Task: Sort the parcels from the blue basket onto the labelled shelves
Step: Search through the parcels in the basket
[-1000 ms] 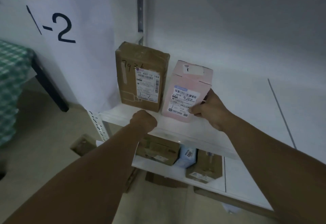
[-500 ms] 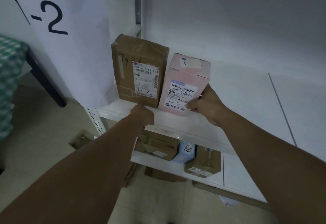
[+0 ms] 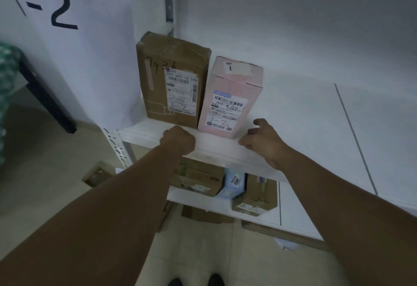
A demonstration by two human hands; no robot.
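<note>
Pink box [image 3: 230, 98]: upright on shelf [image 3: 293, 128], just left of right hand [image 3: 264, 141], whose fingers are loosely spread. Left hand [image 3: 178, 139]: fisted, empty.

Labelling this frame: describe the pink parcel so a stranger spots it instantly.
Beside the big paper sign reading 1-2, the upper white shelf carries two upright parcels. The pink parcel is the right-hand one, shorter than the brown carton beside it.
</note>
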